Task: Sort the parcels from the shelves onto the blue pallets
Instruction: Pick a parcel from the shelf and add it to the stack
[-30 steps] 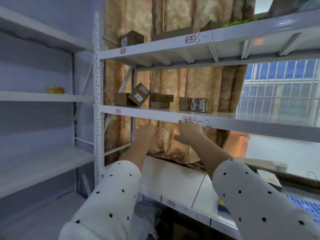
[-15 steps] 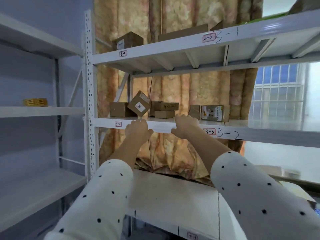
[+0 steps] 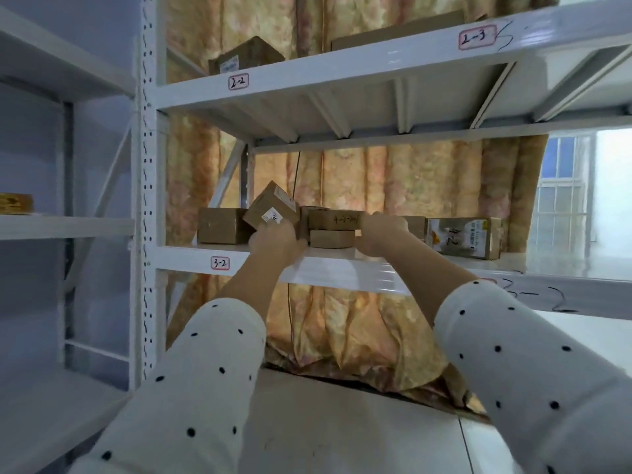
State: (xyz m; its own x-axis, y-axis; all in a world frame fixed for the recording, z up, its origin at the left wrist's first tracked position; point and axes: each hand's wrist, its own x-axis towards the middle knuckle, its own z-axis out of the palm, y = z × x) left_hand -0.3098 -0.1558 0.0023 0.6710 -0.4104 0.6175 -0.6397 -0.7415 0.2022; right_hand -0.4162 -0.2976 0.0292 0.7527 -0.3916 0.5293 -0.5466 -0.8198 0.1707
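**White steel shelving and its load**

The middle shelf (image 3: pixel 342 268), tagged 3-2, carries a row of parcels: a square brown box (image 3: pixel 219 225) at the left, a tilted labelled box (image 3: pixel 270 208) leaning on it, a stack of two flat boxes (image 3: pixel 331 229), and a printed carton (image 3: pixel 465 237) at the right. The upper shelf (image 3: pixel 342 66), tagged 2-2 and 2-3, bears a dark box (image 3: pixel 246 58) and a flat carton (image 3: pixel 396 30). A yellow packet (image 3: pixel 15 203) lies on the left-hand shelf (image 3: pixel 68 225).
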